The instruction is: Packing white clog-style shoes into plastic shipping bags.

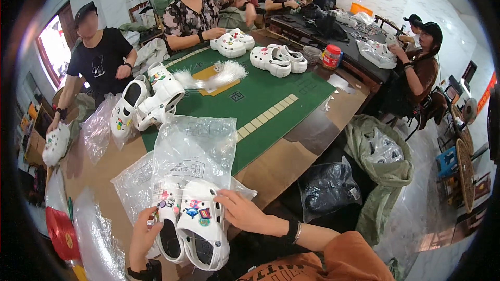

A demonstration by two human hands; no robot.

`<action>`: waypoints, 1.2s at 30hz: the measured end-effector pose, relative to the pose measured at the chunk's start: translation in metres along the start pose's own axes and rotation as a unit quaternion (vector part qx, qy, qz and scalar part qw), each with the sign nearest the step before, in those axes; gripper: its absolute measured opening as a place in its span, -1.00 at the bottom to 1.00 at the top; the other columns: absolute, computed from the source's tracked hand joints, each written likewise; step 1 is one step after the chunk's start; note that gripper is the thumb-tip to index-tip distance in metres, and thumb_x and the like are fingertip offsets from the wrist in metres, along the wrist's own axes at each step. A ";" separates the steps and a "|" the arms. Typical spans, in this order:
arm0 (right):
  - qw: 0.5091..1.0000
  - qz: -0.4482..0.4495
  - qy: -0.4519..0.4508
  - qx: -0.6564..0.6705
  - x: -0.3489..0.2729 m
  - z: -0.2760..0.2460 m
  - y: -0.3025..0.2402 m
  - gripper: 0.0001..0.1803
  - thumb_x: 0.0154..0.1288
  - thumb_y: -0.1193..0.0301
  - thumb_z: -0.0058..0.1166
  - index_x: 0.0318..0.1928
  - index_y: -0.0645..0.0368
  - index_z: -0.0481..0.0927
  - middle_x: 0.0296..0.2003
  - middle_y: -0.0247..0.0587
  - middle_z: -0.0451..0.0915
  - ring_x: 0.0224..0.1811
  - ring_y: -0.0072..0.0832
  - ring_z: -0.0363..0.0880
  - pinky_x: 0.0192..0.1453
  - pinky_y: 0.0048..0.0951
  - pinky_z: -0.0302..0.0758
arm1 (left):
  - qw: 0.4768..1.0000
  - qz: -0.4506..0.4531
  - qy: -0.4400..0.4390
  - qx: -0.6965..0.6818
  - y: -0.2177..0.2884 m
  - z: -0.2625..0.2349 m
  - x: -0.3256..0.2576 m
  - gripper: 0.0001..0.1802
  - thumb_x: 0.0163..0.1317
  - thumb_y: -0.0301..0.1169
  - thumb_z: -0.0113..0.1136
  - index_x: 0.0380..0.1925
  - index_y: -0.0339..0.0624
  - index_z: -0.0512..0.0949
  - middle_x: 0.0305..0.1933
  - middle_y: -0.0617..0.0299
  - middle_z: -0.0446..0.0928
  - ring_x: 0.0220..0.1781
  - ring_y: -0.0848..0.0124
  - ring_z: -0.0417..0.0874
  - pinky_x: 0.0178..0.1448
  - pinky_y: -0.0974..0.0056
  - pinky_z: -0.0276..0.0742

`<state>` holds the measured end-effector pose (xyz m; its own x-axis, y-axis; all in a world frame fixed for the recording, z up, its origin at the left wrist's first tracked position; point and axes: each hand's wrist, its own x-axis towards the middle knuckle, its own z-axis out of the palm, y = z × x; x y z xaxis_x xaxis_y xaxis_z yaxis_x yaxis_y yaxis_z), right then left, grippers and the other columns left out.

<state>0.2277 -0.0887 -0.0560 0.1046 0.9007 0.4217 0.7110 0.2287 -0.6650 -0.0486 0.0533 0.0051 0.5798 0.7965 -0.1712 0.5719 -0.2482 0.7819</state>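
Note:
A pair of white clogs (204, 250) with colourful charms lies in front of me, toes pointing away. The toe ends meet the mouth of a clear plastic bag (195, 140), and a strip of film crosses them. My left hand (143, 235) is closed on the outer side of the left clog. At the right clog's toe, my right hand (246, 212) has its fingertips closed at the bag's edge, against the shoe. Another clear bag (133, 187) lies beneath this one.
More white clogs (165, 96) stand on the green mat (265, 143), near a bundle of white strands (221, 77) and a red-lidded jar (331, 57). A roll of red ribbon (62, 232) is at left. Dark bagged goods (330, 187) and a green sack (388, 177) sit right. Several people work around.

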 end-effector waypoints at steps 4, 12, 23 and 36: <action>1.000 -0.005 -0.020 -0.005 -0.001 -0.004 -0.003 -0.54 0.06 0.58 -0.05 0.04 0.17 0.27 0.05 0.02 0.28 -0.02 0.00 0.37 0.00 -0.16 0.41 | 1.000 -0.013 -0.007 -0.012 0.002 -0.004 0.003 -0.39 -0.03 -0.46 0.19 0.11 -0.21 0.32 0.14 0.13 0.31 0.11 0.30 0.35 0.06 0.24 0.36; 0.997 -0.025 -0.027 -0.063 -0.005 0.005 0.001 -0.46 0.00 0.61 -0.06 0.09 0.19 0.25 0.06 0.06 0.27 -0.03 0.03 0.37 0.01 -0.17 0.41 | 0.987 -0.021 -0.012 -0.157 -0.049 -0.004 0.022 -0.47 0.11 -0.47 0.06 0.14 -0.20 0.32 0.02 0.23 0.41 0.07 0.37 0.36 0.06 0.35 0.32; 0.995 -0.033 -0.025 -0.086 -0.010 0.008 0.007 -0.37 -0.02 0.61 -0.05 0.15 0.16 0.20 0.11 0.03 0.26 -0.09 0.00 0.42 -0.02 -0.18 0.42 | 0.993 -0.033 0.014 -0.109 -0.035 0.002 0.045 -0.51 0.17 -0.54 -0.07 0.16 -0.24 0.29 -0.15 0.18 0.52 -0.26 0.49 0.52 -0.18 0.39 0.44; 0.995 -0.043 -0.020 -0.089 -0.013 0.007 0.009 -0.37 -0.02 0.61 -0.04 0.16 0.15 0.20 0.12 0.03 0.25 -0.15 -0.02 0.46 -0.08 -0.19 0.45 | 0.993 -0.016 0.076 -0.087 -0.036 0.011 0.054 -0.60 0.19 -0.55 -0.07 0.07 -0.33 0.36 -0.15 0.11 0.55 -0.31 0.48 0.53 -0.21 0.39 0.45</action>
<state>0.2278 -0.0954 -0.0718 0.0129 0.8957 0.4445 0.8286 0.2393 -0.5061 -0.0314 0.0991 -0.0388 0.4606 0.8801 -0.1149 0.4719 -0.1331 0.8716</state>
